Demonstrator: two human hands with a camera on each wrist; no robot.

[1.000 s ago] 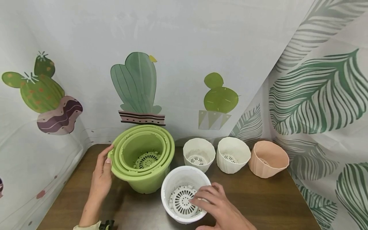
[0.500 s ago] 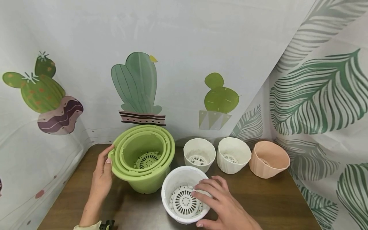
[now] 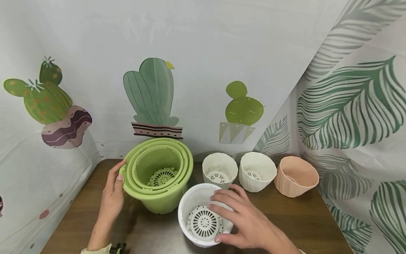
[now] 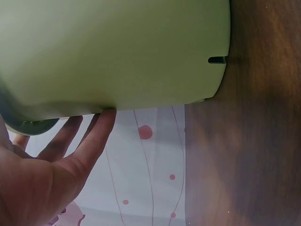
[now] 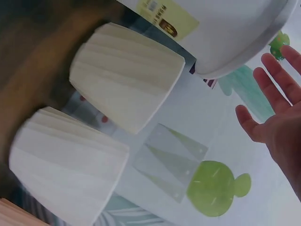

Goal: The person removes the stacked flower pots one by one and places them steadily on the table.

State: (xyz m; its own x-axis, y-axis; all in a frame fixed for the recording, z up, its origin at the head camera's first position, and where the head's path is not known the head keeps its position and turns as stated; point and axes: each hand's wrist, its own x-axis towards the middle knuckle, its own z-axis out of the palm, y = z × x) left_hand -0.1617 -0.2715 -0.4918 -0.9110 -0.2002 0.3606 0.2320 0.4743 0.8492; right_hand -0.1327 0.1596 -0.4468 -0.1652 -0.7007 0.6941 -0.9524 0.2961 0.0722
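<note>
A nested stack of green plastic flowerpots [image 3: 161, 204] stands at the left of the table. My left hand [image 3: 111, 197] rests against its left side, the thumb at the rim. In the left wrist view, extended fingers [image 4: 96, 136] touch the outer wall below the rim. A white flowerpot [image 3: 203, 220] with a slotted base stands in front, to the right of the stack. Over its right edge my right hand [image 3: 242, 215] spreads its loosely bent fingers and holds nothing. The right wrist view shows those fingers [image 5: 275, 89] apart from the pot's rim, and a yellow label [image 5: 176, 16] on the pot.
Two small cream faceted pots [image 3: 220, 183] [image 3: 257, 183] and a peach one [image 3: 290, 185] line the back right of the brown wooden table [image 3: 285, 225]. A printed cloth backdrop [image 3: 200, 70] with cacti and leaves hangs close behind and at the sides.
My right hand has lifted slightly and shifted over the white pot's right rim, its fingers spreading wider. The left hand and all the pots stay where they were.
</note>
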